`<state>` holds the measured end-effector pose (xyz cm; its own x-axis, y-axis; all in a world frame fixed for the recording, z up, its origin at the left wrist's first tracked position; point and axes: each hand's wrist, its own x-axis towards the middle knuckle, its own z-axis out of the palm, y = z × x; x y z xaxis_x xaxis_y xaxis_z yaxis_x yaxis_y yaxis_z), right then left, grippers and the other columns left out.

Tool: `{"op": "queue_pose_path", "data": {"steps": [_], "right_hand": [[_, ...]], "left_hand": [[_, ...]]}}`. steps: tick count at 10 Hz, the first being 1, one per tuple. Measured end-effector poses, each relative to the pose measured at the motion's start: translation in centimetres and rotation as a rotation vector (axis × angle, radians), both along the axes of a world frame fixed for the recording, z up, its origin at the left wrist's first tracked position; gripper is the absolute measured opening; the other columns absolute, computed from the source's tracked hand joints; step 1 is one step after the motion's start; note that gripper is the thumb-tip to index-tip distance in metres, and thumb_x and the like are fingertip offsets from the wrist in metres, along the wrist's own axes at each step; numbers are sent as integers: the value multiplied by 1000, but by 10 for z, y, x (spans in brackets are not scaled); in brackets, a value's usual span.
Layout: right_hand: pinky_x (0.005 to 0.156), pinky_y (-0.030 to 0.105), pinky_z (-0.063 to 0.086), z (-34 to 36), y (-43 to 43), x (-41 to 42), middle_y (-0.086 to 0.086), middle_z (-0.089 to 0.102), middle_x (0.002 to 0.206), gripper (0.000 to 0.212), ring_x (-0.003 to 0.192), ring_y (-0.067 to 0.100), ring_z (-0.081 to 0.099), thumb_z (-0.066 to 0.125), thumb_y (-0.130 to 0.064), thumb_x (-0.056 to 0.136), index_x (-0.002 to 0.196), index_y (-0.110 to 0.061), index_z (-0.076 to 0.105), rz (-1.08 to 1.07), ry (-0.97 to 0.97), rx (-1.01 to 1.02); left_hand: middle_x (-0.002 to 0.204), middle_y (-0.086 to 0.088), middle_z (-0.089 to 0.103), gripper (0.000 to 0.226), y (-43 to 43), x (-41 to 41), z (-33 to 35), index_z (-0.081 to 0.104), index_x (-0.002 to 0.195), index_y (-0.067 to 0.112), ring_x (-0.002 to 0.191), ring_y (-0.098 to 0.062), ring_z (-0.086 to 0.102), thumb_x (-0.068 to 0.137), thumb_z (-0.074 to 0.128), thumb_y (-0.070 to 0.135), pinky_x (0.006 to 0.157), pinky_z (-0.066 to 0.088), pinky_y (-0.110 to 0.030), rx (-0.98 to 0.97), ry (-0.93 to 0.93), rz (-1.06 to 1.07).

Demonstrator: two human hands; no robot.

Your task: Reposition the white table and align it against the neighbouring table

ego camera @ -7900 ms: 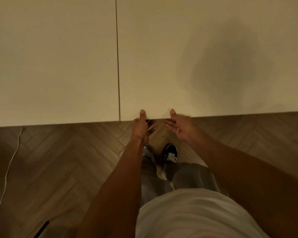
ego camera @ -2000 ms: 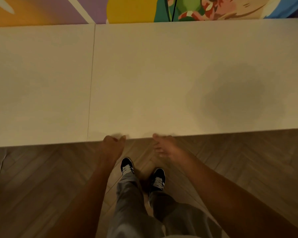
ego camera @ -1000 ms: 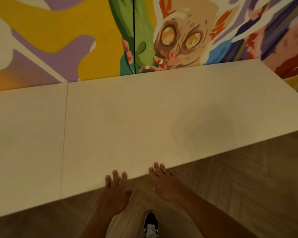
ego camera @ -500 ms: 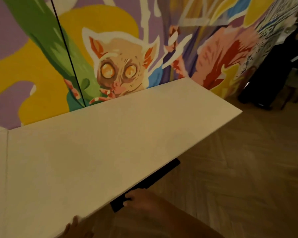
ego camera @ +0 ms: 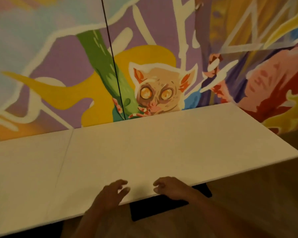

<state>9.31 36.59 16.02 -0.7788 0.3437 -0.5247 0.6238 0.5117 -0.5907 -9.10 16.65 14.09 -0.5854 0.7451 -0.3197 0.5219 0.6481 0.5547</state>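
Observation:
The white table [ego camera: 170, 145] fills the middle and right of the view, its long far edge along the painted wall. The neighbouring table [ego camera: 24, 169] lies to its left, and only a thin seam [ego camera: 65, 155] separates the two tops. My left hand [ego camera: 110, 194] hovers over or rests on the white table's near edge with fingers spread and loosely bent. My right hand [ego camera: 170, 187] is beside it at the same edge, fingers loosely curled, gripping nothing. Both hands are blurred.
A colourful mural [ego camera: 153, 90] with a wide-eyed animal covers the wall behind the tables. A black base part [ego camera: 162, 206] of the table shows under the near edge. Wooden floor [ego camera: 265, 203] lies to the right and in front.
The view swung back left and down to face the wall. Both hands, which had dropped below the edge, came up onto the white table's near edge.

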Motion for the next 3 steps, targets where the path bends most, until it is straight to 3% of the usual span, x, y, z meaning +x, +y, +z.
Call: {"op": "queue_pose_path", "data": {"steps": [1, 3], "right_hand": [[100, 29, 48, 22, 27, -6, 0, 63, 136, 48, 124, 17, 59, 58, -50, 97, 138, -24, 60, 66, 65, 28], [103, 34, 47, 39, 52, -12, 2, 63, 137, 47, 124, 19, 58, 58, -49, 97, 135, -23, 62, 143, 124, 101]], "left_hand": [[132, 3, 67, 45, 48, 7, 32, 59, 140, 32, 122, -14, 63, 100, 54, 54, 98, 45, -25, 76, 76, -18], [141, -4, 61, 51, 92, 41, 59, 55, 145, 28, 127, -22, 59, 101, 54, 53, 105, 45, -34, 48, 116, 22]]}}
